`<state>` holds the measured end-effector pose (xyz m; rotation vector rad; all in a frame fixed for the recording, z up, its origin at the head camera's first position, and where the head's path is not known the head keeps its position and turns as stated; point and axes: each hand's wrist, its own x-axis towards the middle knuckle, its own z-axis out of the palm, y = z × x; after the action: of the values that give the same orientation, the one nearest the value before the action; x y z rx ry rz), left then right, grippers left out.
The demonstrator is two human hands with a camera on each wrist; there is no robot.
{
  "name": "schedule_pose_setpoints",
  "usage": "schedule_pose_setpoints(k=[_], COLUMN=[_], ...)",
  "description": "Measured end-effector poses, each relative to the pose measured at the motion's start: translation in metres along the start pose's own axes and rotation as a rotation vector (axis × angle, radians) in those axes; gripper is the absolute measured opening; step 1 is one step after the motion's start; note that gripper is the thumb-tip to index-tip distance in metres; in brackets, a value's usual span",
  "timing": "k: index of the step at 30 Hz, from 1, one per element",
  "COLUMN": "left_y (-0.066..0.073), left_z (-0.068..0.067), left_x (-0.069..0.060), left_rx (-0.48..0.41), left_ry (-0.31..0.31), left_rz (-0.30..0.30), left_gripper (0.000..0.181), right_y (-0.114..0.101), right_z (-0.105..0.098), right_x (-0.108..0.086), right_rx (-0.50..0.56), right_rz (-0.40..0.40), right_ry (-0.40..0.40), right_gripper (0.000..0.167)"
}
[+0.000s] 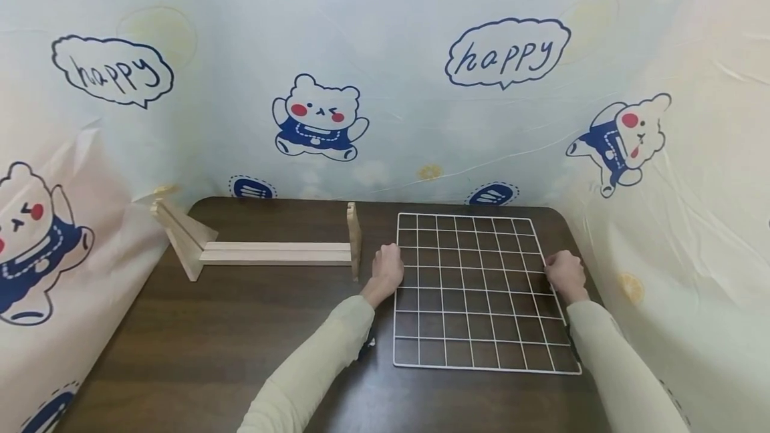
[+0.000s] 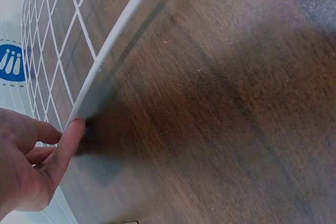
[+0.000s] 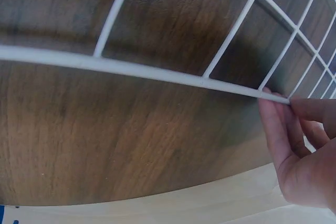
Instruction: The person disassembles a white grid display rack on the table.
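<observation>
A white wire grid panel lies low over the right part of the brown table in the head view. At its left edge my left hand pinches the outer wire. In the left wrist view the thumb and fingers of the left hand close about that wire. On the opposite edge my right hand grips the frame. The right wrist view has the right hand with fingers under and over the rim wire. A shadow under the wire suggests a small gap above the tabletop.
To the left stands a pale wooden rack with two upright end pieces joined by a slatted bar. Its right end piece is close to the left hand. A printed cloth hangs behind and beside the brown table.
</observation>
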<state>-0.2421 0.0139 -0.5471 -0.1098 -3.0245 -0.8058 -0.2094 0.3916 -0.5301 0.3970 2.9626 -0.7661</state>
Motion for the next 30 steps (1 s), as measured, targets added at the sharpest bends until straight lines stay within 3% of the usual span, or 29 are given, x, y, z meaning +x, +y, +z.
schedule_pose_setpoints(k=[9,30], left_y=[0.003,0.003], left_z=[0.000,0.003], left_x=[0.001,0.002], left_rx=[0.044,0.092], left_ry=[0.024,0.041], left_rz=[0.013,0.000], left_gripper=[0.012,0.007], right_y=[0.000,-0.005], right_z=[0.004,0.008], right_x=[0.011,0.014], right_rx=[-0.062,-0.091], right_rz=[0.024,0.056], right_ry=[0.018,0.015], right_gripper=[0.010,0.014])
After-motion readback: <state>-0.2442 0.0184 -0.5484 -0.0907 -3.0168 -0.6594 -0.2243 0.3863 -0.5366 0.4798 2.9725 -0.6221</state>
